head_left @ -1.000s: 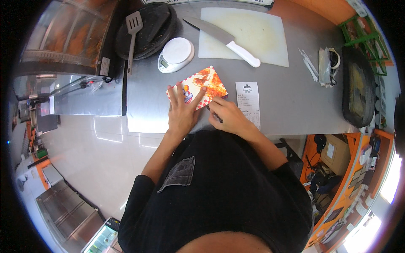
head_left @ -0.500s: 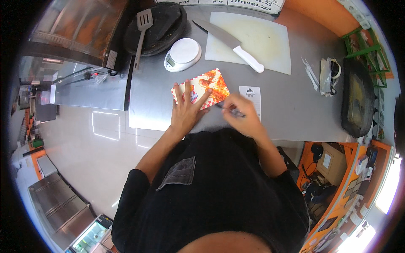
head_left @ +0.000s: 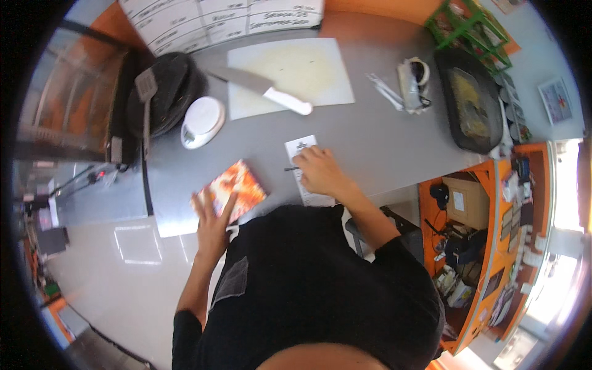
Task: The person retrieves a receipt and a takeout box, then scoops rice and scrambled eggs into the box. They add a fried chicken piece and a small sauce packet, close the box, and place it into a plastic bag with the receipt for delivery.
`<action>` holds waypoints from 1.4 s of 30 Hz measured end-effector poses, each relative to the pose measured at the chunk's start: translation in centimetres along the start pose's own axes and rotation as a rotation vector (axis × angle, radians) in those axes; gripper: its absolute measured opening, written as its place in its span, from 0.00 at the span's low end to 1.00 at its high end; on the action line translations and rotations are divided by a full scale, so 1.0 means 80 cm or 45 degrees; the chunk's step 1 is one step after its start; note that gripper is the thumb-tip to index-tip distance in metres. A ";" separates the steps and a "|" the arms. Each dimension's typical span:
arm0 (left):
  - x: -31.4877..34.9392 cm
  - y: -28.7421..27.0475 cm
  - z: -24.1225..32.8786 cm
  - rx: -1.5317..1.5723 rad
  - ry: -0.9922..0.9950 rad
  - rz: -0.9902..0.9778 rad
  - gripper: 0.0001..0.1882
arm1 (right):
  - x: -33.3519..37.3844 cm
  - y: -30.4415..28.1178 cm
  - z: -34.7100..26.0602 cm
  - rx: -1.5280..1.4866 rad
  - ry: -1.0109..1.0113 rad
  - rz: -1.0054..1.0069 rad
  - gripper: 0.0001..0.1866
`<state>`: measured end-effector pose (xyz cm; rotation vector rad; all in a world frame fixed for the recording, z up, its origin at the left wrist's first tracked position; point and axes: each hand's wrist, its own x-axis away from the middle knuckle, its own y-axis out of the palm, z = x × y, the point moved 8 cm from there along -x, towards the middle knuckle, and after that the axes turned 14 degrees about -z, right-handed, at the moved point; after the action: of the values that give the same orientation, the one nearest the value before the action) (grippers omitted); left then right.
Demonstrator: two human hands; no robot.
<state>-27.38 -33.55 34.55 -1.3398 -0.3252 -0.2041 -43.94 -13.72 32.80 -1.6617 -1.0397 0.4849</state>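
My left hand (head_left: 213,229) lies with fingers spread on a small red, orange and white printed food carton (head_left: 242,188) near the counter's front edge. Slightly blurred, my right hand (head_left: 319,171) is closed over a long white paper receipt (head_left: 316,196). From its fingers a thin dark pen (head_left: 290,168) sticks out to the left. The hand covers the middle of the receipt, leaving its printed top and lower end showing.
Beyond my hands, a white-handled knife (head_left: 287,100) rests on a white cutting board (head_left: 336,74). A white kitchen scale (head_left: 203,117), black pans (head_left: 179,80) and a slotted spatula (head_left: 146,86) stand left. Rightward are a tape roll (head_left: 419,73) and a black tray (head_left: 453,105).
My right hand has moved from beside the carton onto the receipt. My left hand stays on the carton. The whole view has shifted and turned, so the counter things appear further left.
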 end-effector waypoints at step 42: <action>-0.050 -0.074 -0.010 0.208 -0.094 -0.213 0.56 | 0.190 -0.038 0.446 -1.824 0.088 1.813 0.05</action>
<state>-32.99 -35.82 38.45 -1.1612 -0.5064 -0.2624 -63.63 19.12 25.84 -3.5832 0.2907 0.5394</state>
